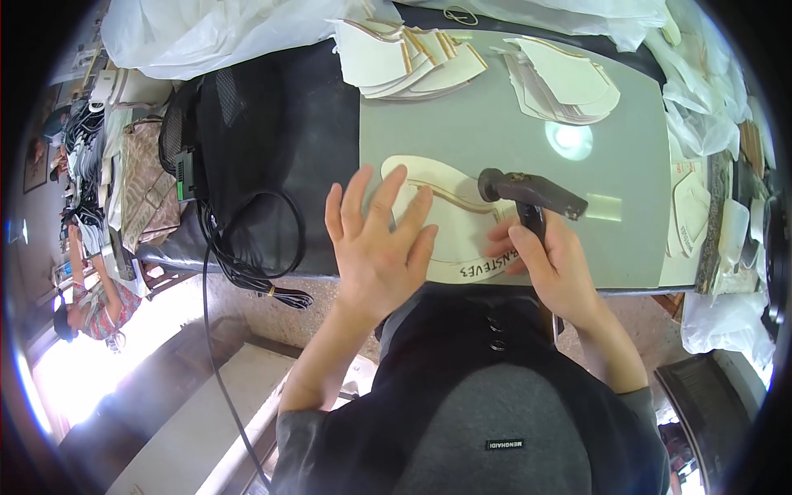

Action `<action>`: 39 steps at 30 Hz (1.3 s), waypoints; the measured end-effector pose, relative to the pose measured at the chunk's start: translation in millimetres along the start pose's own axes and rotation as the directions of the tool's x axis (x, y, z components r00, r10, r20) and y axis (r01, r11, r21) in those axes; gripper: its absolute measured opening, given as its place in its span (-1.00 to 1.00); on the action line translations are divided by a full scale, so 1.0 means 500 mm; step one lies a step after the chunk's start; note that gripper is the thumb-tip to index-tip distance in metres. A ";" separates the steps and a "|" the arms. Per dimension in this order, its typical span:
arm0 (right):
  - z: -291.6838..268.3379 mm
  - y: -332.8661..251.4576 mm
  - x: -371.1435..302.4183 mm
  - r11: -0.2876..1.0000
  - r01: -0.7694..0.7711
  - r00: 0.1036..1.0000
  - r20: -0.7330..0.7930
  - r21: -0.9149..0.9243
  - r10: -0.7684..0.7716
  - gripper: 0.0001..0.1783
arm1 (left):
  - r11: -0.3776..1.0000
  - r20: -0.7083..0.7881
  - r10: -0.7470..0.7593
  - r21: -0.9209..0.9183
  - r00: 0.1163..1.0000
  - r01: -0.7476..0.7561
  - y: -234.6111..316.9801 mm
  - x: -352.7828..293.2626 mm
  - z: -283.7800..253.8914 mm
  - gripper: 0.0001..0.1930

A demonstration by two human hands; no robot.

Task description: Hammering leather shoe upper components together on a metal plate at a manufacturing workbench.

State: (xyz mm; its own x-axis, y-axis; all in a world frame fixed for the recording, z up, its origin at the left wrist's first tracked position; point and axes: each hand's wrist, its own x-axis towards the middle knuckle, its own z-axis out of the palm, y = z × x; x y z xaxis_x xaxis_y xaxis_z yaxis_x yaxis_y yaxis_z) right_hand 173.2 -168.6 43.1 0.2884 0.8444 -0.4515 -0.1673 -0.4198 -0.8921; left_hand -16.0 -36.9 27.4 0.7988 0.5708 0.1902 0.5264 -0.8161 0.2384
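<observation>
In my right hand is a hammer, gripped by its handle, its dark metal head raised over the work. Beneath it lies a cream-coloured flat piece with a curved tan edge and handwriting along its near side. My left hand rests on that piece's left part, fingers spread and holding nothing. The piece lies on a grey-green smooth board near the table's front edge. Part of the piece is hidden under my left fingers and behind the hammer.
Two stacks of similar cream pieces, one with tan edges and another, lie at the board's far side. A black bag and coiled black cable are at left. Plastic sheeting covers the back. Another person works far left.
</observation>
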 end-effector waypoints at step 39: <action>0.039 0.053 0.024 0.469 0.550 0.724 0.115 -0.691 -0.680 -0.54 | 0.692 0.478 0.014 -0.638 0.878 0.337 -0.032 0.091 -0.048 -0.93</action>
State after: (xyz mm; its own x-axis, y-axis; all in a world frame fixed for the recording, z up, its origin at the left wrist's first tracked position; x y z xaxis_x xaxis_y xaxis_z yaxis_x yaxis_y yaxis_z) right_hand 153.9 -163.2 14.4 0.2144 0.9353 0.2815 0.7318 0.0371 -0.6805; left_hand 5.0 4.6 55.1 0.8479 0.4469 -0.2851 0.4474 -0.3148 0.8371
